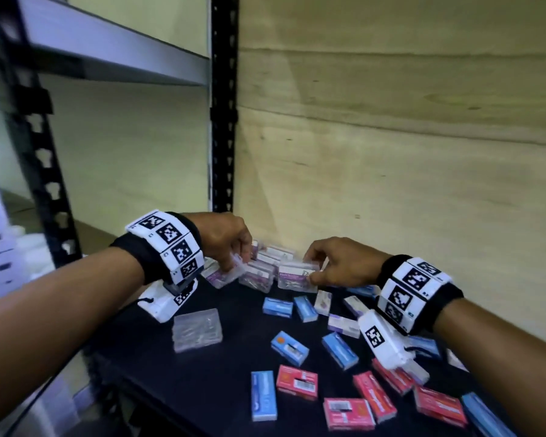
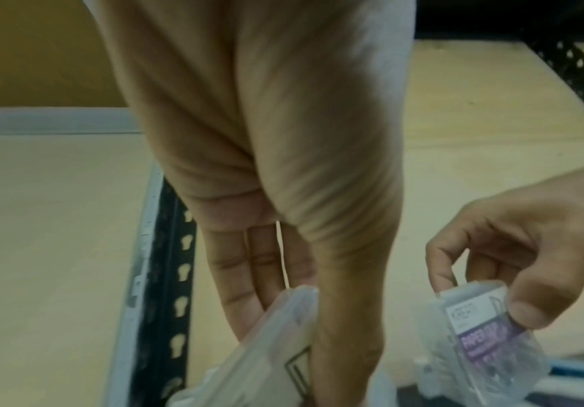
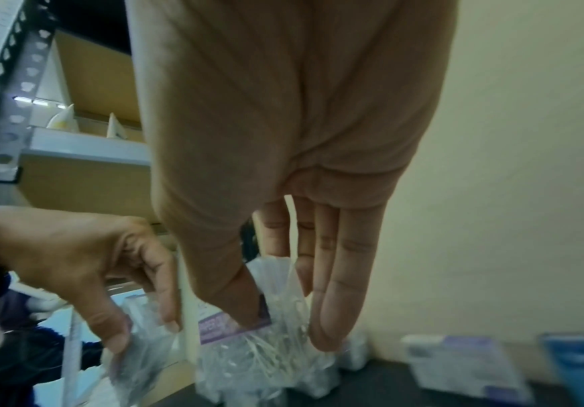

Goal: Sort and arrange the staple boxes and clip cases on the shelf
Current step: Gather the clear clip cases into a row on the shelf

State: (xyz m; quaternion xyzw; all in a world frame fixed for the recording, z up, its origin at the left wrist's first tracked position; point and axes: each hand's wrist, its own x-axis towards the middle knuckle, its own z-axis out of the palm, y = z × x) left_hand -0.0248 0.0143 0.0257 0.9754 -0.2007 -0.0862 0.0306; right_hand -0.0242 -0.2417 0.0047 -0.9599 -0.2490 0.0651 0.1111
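Several clear clip cases with purple labels stand at the back of the black shelf point(image 1: 202, 389). My left hand point(image 1: 234, 247) pinches one clear clip case point(image 1: 230, 272) at the left of that group; the same case point(image 2: 283, 344) shows in the left wrist view. My right hand point(image 1: 322, 266) grips another clear clip case point(image 1: 297, 277) by its top, thumb on the purple label point(image 3: 238, 327). A further clip case point(image 1: 197, 329) lies flat nearer me. Blue staple boxes point(image 1: 278, 306) and red staple boxes point(image 1: 297, 381) lie scattered across the front and right.
A black perforated upright point(image 1: 223, 121) stands behind the cases, and another point(image 1: 41, 152) at the left. A grey upper shelf point(image 1: 108, 48) hangs overhead. A plywood wall point(image 1: 391, 137) closes the back and right.
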